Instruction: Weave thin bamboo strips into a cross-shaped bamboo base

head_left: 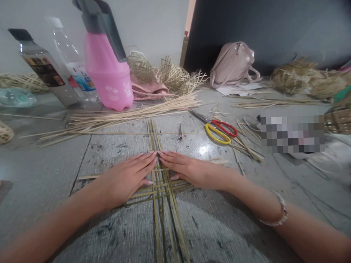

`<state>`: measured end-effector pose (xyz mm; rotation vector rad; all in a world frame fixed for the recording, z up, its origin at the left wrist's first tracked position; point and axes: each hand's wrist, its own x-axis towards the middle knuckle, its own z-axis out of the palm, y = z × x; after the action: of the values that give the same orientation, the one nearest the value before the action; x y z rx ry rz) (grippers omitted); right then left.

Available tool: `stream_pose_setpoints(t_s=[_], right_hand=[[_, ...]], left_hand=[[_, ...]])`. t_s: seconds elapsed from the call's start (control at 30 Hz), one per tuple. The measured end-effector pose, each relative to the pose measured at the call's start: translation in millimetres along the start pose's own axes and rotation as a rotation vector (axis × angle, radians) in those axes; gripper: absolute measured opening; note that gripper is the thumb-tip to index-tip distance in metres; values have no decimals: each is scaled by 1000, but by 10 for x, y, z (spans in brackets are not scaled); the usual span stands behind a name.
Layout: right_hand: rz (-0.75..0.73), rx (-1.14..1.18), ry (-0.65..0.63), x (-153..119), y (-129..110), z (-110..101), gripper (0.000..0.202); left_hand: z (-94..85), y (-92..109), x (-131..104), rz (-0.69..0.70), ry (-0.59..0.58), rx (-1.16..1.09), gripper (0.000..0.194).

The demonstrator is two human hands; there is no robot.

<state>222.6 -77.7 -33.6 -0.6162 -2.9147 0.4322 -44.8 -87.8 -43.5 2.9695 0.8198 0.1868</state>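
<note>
Several thin bamboo strips [166,216] run lengthwise away from me on the grey tabletop, crossed by several sideways strips [143,194] in an open weave. My left hand [131,175] lies flat over the left side of the crossing, fingers stretched out. From the other side, my right hand [188,167] rests flat in the same way, wearing a bracelet on its wrist. The fingertips of both hands meet at the far part of the weave. Part of the crossing is hidden under the palms and fingers.
Scissors [218,130] with red and yellow handles lie beyond my right hand, near a small pointed piece [180,132]. A bundle of pale strips [128,113] lies across the back. Behind it stand a pink spray bottle [108,76], plastic bottles [48,70], woven pieces [173,74] and a bag [233,62].
</note>
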Motion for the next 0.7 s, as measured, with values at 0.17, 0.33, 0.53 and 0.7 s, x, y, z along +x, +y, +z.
stream_pose_setpoints(t_s=[0.17, 0.33, 0.53, 0.7], right_hand=[[-23, 1, 30, -8, 9, 25, 49], [-7, 5, 63, -13, 16, 67, 46], [23, 29, 80, -13, 13, 100, 44], [40, 47, 107, -16, 4, 126, 47]], left_hand=[[34, -28, -10, 4, 32, -14, 52], [30, -39, -9, 12, 28, -18, 47], [23, -63, 7, 20, 13, -31, 45], [18, -72, 23, 6, 3, -45, 45]])
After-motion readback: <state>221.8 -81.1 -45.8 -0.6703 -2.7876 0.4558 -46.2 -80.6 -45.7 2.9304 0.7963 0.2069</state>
